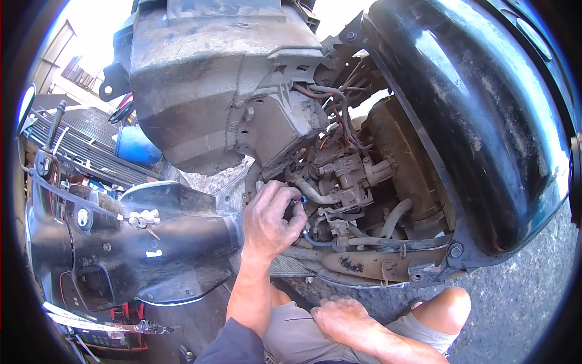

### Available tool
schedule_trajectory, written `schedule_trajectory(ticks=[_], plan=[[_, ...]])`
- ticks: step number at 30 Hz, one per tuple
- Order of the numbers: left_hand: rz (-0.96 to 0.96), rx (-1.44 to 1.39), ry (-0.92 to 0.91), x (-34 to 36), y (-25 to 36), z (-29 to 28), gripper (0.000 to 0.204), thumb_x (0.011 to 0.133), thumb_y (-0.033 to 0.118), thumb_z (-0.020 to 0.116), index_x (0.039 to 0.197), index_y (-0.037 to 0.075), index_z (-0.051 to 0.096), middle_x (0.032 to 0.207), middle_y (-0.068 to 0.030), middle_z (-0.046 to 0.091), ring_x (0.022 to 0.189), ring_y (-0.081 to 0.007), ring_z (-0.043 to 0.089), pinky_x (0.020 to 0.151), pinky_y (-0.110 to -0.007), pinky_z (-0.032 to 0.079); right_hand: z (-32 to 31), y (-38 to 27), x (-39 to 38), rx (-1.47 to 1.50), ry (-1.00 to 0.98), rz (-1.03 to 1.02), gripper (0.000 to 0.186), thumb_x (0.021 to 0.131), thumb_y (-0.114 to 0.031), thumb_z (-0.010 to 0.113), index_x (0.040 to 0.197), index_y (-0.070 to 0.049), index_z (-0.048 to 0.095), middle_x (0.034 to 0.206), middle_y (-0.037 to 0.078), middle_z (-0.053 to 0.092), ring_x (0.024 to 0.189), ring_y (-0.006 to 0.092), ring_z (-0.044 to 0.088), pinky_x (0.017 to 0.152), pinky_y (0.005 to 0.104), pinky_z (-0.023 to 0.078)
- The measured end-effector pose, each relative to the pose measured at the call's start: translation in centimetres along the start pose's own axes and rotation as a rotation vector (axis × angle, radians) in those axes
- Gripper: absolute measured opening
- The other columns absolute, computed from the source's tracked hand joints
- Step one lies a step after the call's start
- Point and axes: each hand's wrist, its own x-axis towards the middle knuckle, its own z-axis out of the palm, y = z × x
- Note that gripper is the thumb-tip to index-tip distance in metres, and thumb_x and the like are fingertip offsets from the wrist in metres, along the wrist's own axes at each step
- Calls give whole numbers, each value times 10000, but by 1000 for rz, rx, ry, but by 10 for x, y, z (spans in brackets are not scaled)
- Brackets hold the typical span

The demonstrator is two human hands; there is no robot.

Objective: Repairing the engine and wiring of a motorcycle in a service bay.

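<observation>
My left hand (272, 215) is closed, thumb and fingers pinched on a small dark blue connector (302, 201) at the left of the dirty engine bay. Beside it are grey hoses (317, 195), a thin blue tube (315, 241) and a grimy carburettor-like body (348, 179). What exactly the fingertips grip is partly hidden by the hand. My right hand (339, 318) is closed in a loose curl, resting near my lap by the grey shorts (291, 327), with nothing visible in it.
A raised dirty housing (200, 91) stands above, a glossy black body panel (473, 121) at right, and the scooter's front shield (151, 242) at left. A blue barrel (134, 144), ribbed metal sheets (66, 124) and a red-and-black tool box (121, 340) are beyond.
</observation>
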Motion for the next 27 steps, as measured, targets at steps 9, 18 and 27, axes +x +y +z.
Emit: schedule_trajectory(ticks=[9,18,27], plan=[[-9,19,10,1,2,1,177,674,-30,671,839,18,631,819,-127,624,736,-312,623,654,-394,502,-4,-1,1,6,11,-17,188,865,-116,582,944,-13,719,975,190,696,971,351,687,845,454,552],[-98,-121,13,0,3,-4,190,696,6,658,885,14,637,831,-92,612,680,-219,567,612,-328,463,-8,1,4,29,2,-17,191,862,-108,589,957,-3,718,987,190,691,977,348,686,833,444,563],[-114,-253,-69,-4,-6,-19,240,709,-82,605,940,-24,635,860,-106,620,678,-176,605,598,-297,491,-5,2,7,35,-27,0,210,884,-120,568,988,-14,717,1025,186,684,1017,347,674,857,441,558]])
